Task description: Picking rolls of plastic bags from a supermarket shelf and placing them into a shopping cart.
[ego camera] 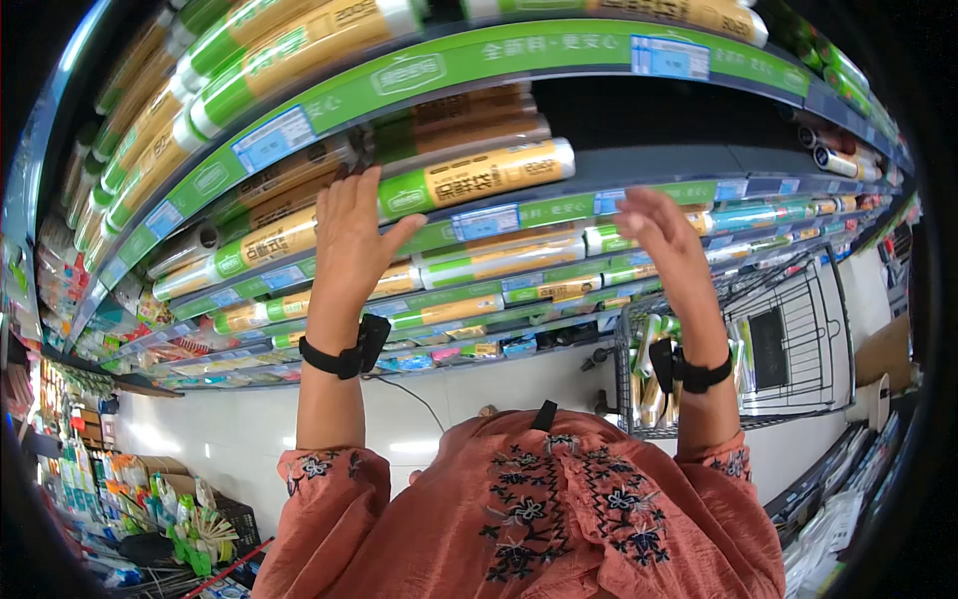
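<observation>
My left hand lies flat, fingers up and thumb out, between two green-and-yellow packaged rolls on a shelf. To its right lies one roll; its fingertips reach towards the darker rolls behind. Left of the hand lies another roll, whose end it seems to touch. My right hand hangs in front of the shelf's green price-label edge, fingers loosely curled, with nothing seen in it. More rolls lie on the shelf below. Both wrists wear black straps with small boxes.
A wire shopping cart holding several packaged rolls stands at the right, close to my right forearm. An upper shelf edge curves above the hands. Boxes, brushes and a dark basket are at the lower left; another shelf stands at the lower right.
</observation>
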Tool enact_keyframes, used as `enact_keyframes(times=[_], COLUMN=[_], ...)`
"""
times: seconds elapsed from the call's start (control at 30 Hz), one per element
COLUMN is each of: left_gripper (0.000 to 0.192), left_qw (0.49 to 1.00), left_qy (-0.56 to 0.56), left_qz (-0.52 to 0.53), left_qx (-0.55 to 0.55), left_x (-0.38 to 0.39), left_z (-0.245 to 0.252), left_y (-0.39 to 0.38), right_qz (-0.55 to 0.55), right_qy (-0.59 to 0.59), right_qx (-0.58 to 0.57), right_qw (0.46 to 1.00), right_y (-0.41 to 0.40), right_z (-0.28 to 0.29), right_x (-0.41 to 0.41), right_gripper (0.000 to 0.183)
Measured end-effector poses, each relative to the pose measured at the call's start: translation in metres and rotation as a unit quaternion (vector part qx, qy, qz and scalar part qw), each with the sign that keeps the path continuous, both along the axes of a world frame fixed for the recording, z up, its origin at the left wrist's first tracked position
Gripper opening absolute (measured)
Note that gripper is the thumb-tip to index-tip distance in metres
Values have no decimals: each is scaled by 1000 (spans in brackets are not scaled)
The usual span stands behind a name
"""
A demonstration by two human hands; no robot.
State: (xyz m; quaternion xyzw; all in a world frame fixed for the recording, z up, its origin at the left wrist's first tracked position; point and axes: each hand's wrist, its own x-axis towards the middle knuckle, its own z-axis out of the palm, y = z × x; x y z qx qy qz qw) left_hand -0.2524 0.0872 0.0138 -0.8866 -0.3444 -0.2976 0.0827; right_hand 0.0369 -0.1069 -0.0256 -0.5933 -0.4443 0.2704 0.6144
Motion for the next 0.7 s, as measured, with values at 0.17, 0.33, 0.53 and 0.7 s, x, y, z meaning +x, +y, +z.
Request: enact_keyframes(times=[0.17, 0.33, 0.53, 0.7], left_gripper=[66, 57, 53, 53], left_qw=[999, 999, 998, 997], left_qy=[27, 5, -32, -49], left_qz=[-19, -32, -35, -42], left_qx=[-3, 31, 42, 52], left_x=[-11, -15, -12, -12], left_z=[-14, -20, -28, -28], left_y=[21, 25, 27, 26], right_qz=[-18, -36, -88, -100], right_qy=[-76, -154, -170, -148], right_qx=[42, -46, -26, -68], right_qw=[996, 986, 981, 982], right_y=[74, 110, 126, 140], right_z=[12, 22, 14, 8], right_x=[-1, -9, -15, 0], right_gripper=[59, 67, 58, 52])
